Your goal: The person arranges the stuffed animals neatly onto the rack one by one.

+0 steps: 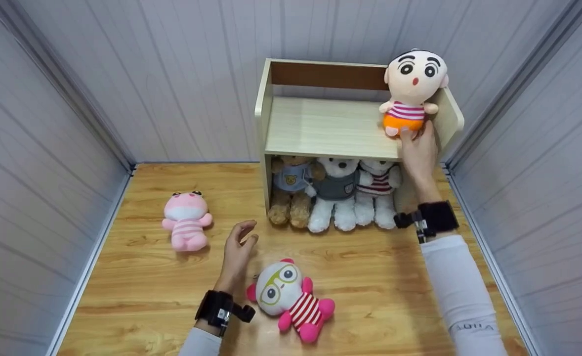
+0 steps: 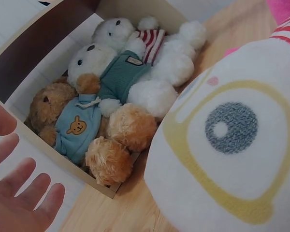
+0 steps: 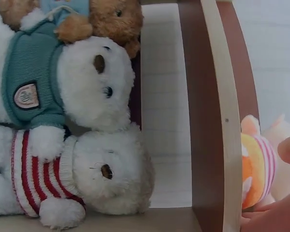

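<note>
A person in white sleeves works over a wood-grain surface, walled in by pale panels. A black wrist camera is strapped to each arm.

The right hand reaches up to a small wooden shelf and grips a soft doll low on its body, thumb in front. The doll stands upright at the right end of the top board, beside the side panel, facing out. It has a big round head, thick black eyebrows, a striped purple-and-white shirt and orange shorts. Whether its feet touch the board, I cannot tell.

The left hand hovers lower down, its fingers loosely bent and slightly spread. Just beside it, a pink-and-white panda toy with yellow-rimmed glasses and a red striped body lies face up at a slant. Farther left, a pale pink striped toy lies on its back.

Below the top board, three teddies sit side by side, legs forward: a brown bear in a blue shirt, a white bear in a dark sweater, and another white one in red-and-white stripes.
</note>
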`<move>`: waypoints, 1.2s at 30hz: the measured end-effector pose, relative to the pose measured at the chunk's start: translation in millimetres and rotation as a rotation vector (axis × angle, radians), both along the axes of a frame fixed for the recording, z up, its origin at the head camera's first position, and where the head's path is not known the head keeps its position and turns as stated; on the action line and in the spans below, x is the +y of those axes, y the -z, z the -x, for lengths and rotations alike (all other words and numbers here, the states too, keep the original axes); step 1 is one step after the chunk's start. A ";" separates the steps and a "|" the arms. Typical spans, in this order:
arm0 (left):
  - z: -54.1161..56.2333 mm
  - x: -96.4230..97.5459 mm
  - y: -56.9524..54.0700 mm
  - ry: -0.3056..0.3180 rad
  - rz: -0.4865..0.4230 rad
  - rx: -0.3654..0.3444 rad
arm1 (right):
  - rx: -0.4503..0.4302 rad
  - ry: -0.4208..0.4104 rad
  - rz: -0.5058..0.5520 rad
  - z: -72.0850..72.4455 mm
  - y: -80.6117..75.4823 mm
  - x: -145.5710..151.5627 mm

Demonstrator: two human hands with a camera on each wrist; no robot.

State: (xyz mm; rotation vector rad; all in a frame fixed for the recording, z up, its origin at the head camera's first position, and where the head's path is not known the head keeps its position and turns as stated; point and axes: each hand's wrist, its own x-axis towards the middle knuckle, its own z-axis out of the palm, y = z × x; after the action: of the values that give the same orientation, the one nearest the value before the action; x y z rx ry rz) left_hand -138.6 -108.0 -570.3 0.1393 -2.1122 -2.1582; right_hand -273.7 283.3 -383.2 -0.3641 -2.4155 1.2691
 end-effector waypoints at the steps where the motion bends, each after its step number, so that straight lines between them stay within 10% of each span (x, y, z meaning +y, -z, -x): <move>1: 0.6 -0.1 0.3 0.003 0.004 0.000 | 0.027 -0.002 -0.009 -4.4 2.4 -1.2; 14: -1.4 -6.6 6.5 0.055 0.106 -0.001 | 0.308 -0.147 -0.066 -57.1 45.4 -16.6; 28: -15.4 -20.4 22.9 0.347 0.344 -0.188 | 0.627 -0.094 -0.186 -81.5 113.9 -18.3; 36: -21.4 -19.0 28.7 0.543 0.400 -0.213 | 0.572 -0.151 -0.083 -99.8 161.8 -23.8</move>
State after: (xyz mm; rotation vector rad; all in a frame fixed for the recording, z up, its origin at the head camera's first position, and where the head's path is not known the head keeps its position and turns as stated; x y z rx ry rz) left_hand -117.3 -127.0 -599.1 -0.2874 -2.9331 -1.9599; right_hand -173.9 259.5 -545.0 0.1905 -2.0158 1.1339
